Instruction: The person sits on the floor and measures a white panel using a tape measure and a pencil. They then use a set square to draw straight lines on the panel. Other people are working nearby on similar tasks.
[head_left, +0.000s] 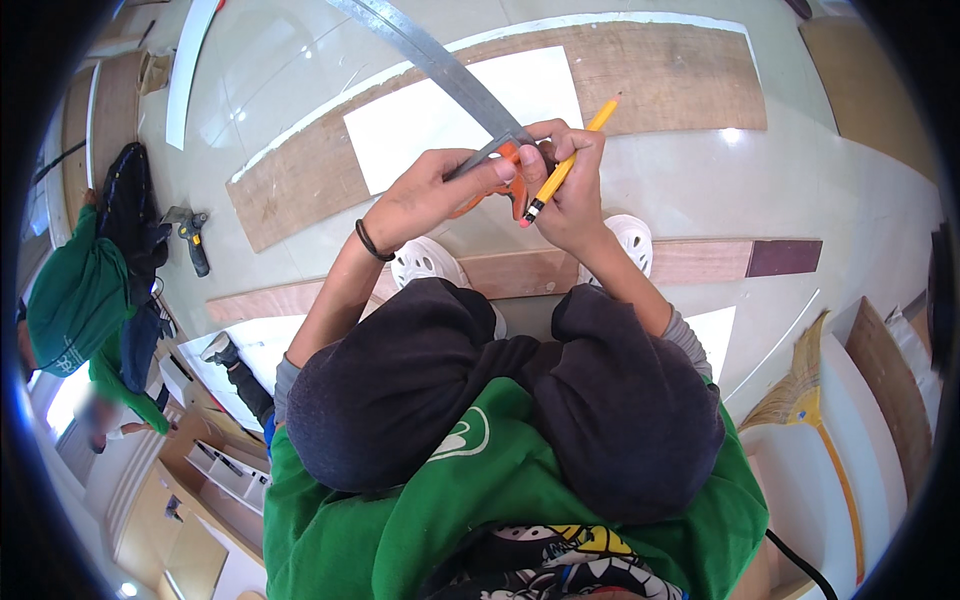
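Both hands are up in front of my knees, holding a metal square (440, 64) with a long grey blade and an orange part (517, 188) at its handle end. My left hand (428, 192) grips the handle end, thumb pressed on it. Closed around a yellow pencil (590, 132), my right hand (572, 195) also touches the square where blade and handle meet. The pencil point is up and its eraser down. Below the blade, a white sheet (540, 85) lies on a brown wooden board (680, 88).
A narrow wooden strip (700, 262) crosses the floor by my white shoes (428, 262). At left, a cordless drill (193, 240) lies near people in green tops (82, 290). A broom (800, 385) and boards (885, 370) stand at right.
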